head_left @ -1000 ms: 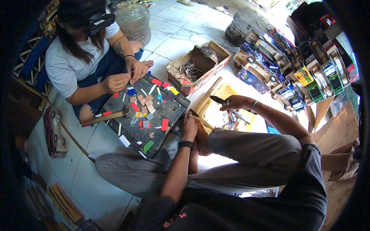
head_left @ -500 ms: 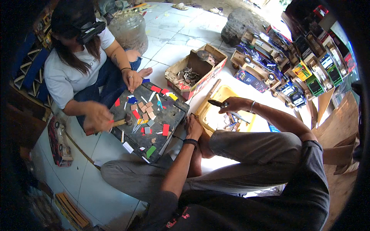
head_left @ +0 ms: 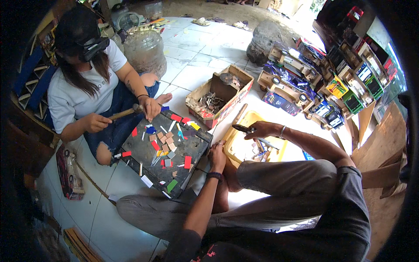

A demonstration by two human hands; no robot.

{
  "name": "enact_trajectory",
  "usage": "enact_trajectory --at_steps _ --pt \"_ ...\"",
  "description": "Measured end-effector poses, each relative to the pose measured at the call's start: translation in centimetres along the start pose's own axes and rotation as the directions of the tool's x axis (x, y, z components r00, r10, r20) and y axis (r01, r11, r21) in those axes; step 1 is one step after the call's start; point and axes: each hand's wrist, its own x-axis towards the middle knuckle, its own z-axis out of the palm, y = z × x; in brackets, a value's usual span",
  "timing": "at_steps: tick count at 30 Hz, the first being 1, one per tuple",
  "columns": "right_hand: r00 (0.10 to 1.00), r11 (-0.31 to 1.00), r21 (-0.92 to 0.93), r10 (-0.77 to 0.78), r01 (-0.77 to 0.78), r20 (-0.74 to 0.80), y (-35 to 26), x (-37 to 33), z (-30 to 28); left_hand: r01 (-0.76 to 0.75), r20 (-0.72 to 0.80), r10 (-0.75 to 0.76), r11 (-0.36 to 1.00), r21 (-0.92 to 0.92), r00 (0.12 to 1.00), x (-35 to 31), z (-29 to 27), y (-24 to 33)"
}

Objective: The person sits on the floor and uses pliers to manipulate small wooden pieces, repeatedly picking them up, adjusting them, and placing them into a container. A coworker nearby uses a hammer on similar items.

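Observation:
My right hand (head_left: pixel 265 129) is closed round dark-handled pliers (head_left: pixel 242 128), whose jaws point left above the yellow tray (head_left: pixel 227 150). At the tray's left edge, beside my bare foot, my left hand (head_left: pixel 217 155) has its fingers curled together; what is in them, if anything, is too small to make out. Loose tools and small pieces (head_left: pixel 260 149) lie in the tray. To my left is a dark board (head_left: pixel 135 149) with brown squares (head_left: pixel 165 139) and coloured scraps on it. Across it, a co-worker's hand grips a hammer (head_left: pixel 126 113); their other hand is at the board's far edge.
Beyond the tray stands a wooden box (head_left: pixel 203 112) of small metal parts. Several toy trucks (head_left: pixel 286 83) are stacked at the far right. A big clear plastic jar (head_left: pixel 144 52) is beside the co-worker, and another toy vehicle (head_left: pixel 70 172) lies on the floor at left.
The co-worker has lifted the hammer off the board and holds it near their other hand. A red piece now lies at the board's left edge. My hands and the pliers have barely moved.

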Motion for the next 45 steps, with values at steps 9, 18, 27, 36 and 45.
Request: enact_trajectory --at_steps 9,18,27,36,45 --pt "0.925 0.925 0.141 -0.322 0.353 -0.202 -6.9 -3.2 -4.0 -0.093 -0.266 -0.091 0.79 -0.605 0.96 -0.9 -11.0 12.8" --pt "0.918 0.838 0.377 -0.38 0.395 -0.118 -15.7 -8.1 -4.4 -0.194 -0.279 -0.235 0.33 -0.924 0.931 1.9 -18.0 18.0" --pt "0.956 0.759 0.582 -0.252 0.29 -0.148 -17.0 -8.0 -2.0 -0.21 -0.288 -0.102 0.466 -0.86 0.952 0.3 -16.4 16.1" --pt "0.731 0.812 -0.267 -0.583 0.518 -0.355 -17.4 -10.2 -4.0 -0.267 -0.624 0.187 0.963 -0.035 0.758 -0.4 -22.5 16.1" --pt "0.449 0.512 -0.7 -0.843 0.497 -0.297 -17.8 -10.3 -4.0 -0.304 -0.542 0.077 0.888 -0.345 0.837 -1.4 -24.6 18.0"
